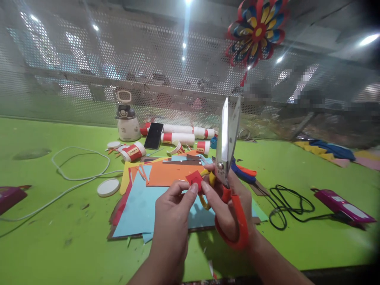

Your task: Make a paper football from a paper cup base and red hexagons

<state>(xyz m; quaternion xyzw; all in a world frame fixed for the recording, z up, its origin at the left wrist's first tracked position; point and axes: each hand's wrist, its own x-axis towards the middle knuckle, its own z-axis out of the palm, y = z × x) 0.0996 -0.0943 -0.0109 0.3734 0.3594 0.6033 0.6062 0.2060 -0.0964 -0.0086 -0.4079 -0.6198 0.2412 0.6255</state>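
Observation:
My left hand [175,213] pinches a small folded-looking piece of red paper [194,180] between thumb and fingers. My right hand [228,209] carries scissors with orange handles [244,225], one loop hooked round the hand. Their metal blades [224,138] point upward and stand slightly apart. The right thumb touches the red paper's right edge. Behind the red paper is a yellow looped piece [204,202], partly hidden by my hands; what it is I cannot make out. Under both hands lies a stack of coloured paper, with a light blue sheet [133,213] and an orange sheet [163,172] on top.
Paper cups [133,151], white rolls [178,138], a phone [153,135] and a white bottle [128,124] stand or lie behind the stack. A white lid [108,187] and pale cable [74,180] are left. Right are a black cable [279,213] and purple device [344,206].

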